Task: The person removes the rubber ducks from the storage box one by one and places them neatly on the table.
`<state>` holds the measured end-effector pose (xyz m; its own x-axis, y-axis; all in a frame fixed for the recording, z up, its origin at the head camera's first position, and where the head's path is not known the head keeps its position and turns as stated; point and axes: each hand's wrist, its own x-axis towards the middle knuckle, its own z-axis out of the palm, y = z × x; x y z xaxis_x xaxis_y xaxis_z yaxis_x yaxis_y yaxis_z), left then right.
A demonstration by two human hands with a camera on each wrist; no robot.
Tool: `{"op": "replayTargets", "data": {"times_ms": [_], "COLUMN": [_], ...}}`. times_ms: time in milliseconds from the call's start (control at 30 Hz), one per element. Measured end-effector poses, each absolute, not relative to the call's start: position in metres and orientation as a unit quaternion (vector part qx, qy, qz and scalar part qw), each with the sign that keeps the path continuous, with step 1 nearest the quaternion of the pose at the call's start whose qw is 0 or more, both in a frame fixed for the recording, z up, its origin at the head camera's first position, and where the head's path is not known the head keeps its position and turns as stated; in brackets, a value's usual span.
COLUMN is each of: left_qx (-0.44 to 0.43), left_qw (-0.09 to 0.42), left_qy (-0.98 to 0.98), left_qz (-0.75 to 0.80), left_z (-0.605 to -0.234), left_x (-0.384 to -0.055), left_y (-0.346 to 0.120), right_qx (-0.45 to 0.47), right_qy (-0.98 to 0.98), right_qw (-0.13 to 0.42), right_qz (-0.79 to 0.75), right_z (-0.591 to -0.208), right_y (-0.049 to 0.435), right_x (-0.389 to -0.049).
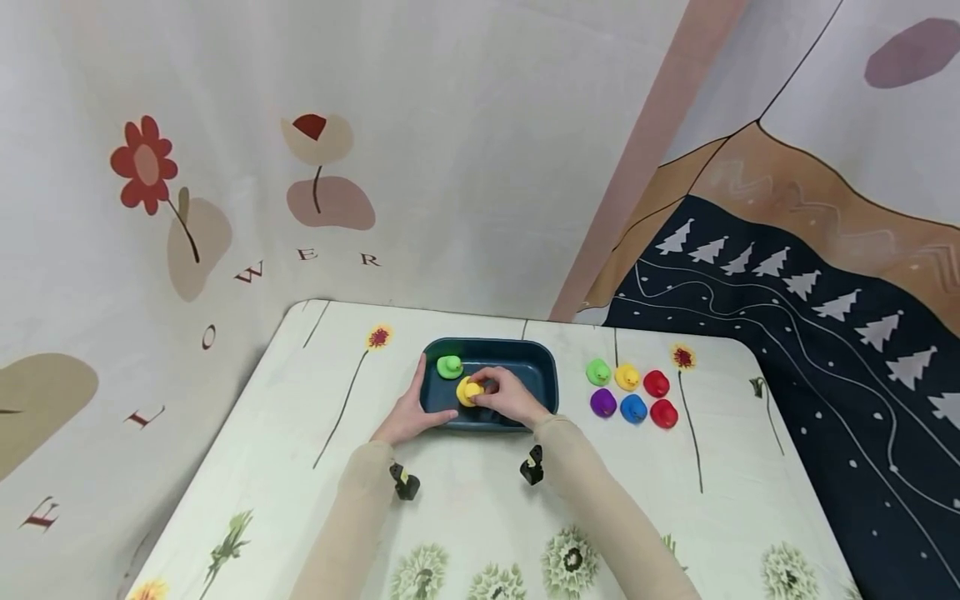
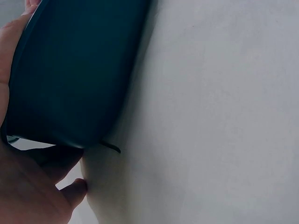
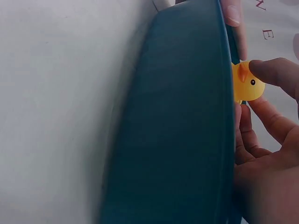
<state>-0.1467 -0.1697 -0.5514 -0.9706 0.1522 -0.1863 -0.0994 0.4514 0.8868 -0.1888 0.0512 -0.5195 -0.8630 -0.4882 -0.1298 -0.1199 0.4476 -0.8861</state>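
A dark blue rectangular tray (image 1: 534, 377) lies on the table. My left hand (image 1: 408, 414) holds it at the near left corner, thumb along the front rim and fingers at the left side. My right hand (image 1: 512, 395) pinches a yellow rubber duck (image 1: 466, 392) inside the tray, left of its middle. In the right wrist view the duck's head (image 3: 250, 81) shows above the tray's rim, between thumb and fingers; its lower body is hidden. A green rubber duck (image 1: 450, 367) sits in the tray's far left corner, just behind the yellow one.
Right of the tray stand several more rubber ducks in two rows: green (image 1: 598, 372), yellow (image 1: 627, 377) and red (image 1: 656, 383) behind, purple (image 1: 603, 402), blue (image 1: 633, 408) and red (image 1: 663, 413) in front. A flower-printed cloth (image 1: 465, 508) covers the table; patterned curtains (image 1: 450, 167) hang behind.
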Motion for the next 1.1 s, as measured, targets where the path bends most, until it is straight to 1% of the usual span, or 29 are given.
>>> {"op": "replayTargets", "data": {"times_ms": [200,633,933,1100], "left_qx": [0.016,0.018,0.023,0.025], "left_qw": [0.121,0.121,0.121,0.124], "left_qy": [0.842,0.844,0.848,0.850], "left_qz": [0.526,0.521,0.516,0.511], "left_z": [-0.552,-0.550,-0.551,-0.550], "left_x": [-0.148,-0.147,-0.146,-0.147], "left_y": [-0.170,-0.170,-0.171,-0.171], "right_qx": [-0.192,-0.171,-0.174,-0.155], "right_qy": [0.834,0.840,0.846,0.850], "right_qw": [0.171,0.164,0.149,0.148], "right_qz": [-0.488,-0.487,-0.481,-0.481], "right_z": [-0.515,-0.499,-0.492,-0.484], "right_y": [0.064,0.093,0.115,0.127], "right_x": [-0.185,-0.173,-0.173,-0.171]}}
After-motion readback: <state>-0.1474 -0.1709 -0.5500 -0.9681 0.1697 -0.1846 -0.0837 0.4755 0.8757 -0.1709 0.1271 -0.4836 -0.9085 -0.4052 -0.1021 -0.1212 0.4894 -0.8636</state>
